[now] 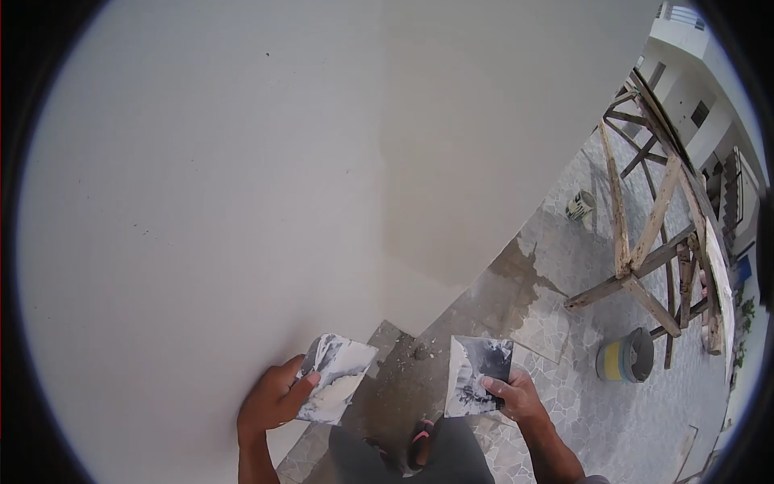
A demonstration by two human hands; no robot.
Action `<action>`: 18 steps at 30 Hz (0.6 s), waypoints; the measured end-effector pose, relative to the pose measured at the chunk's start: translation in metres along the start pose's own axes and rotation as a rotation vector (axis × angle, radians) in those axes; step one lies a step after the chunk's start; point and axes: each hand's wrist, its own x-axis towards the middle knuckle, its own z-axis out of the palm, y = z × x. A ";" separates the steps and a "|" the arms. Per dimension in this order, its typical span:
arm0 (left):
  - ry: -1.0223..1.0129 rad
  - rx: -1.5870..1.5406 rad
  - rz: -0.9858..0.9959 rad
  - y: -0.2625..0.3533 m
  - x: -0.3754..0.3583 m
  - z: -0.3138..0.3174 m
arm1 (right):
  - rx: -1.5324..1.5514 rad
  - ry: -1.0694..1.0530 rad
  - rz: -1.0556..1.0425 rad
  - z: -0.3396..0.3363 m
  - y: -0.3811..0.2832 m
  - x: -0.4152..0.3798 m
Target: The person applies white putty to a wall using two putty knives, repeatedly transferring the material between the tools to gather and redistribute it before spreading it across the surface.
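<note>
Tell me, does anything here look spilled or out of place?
Yes: a dark, ragged stain, perhaps a spill, marks the pale paving beside the wall, with white crumbs scattered nearby. The wall's darker patch may be damp, unlike its paler surroundings.

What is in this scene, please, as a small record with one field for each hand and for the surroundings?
left hand: left blade, smeared with white and grey paste, thumb on its face
right hand: right blade, also smeared, thumb on its face
wall: pale, with a darker area toward the right
floor: patterned grey, stained near the wall
bucket: yellow band, at right; contents unclear
can: farther off
frame: rough wood, beyond the bucket
</note>
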 end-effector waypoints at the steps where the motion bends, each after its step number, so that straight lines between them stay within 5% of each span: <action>1: -0.015 0.062 0.047 -0.002 0.001 -0.001 | -0.037 0.011 -0.056 -0.001 0.000 0.012; 8: 0.072 0.223 0.323 -0.014 -0.002 0.009 | -0.518 0.009 -0.506 0.009 0.003 0.057; 11: 0.114 0.262 0.296 -0.001 -0.005 0.015 | -0.709 0.002 -0.676 0.008 0.014 0.067; 17: 0.110 0.302 0.350 -0.006 -0.005 0.016 | -0.850 0.034 -0.961 0.004 0.033 0.075; 18: 0.142 0.290 0.401 -0.010 -0.005 0.018 | -0.688 0.071 -1.078 0.019 0.035 0.065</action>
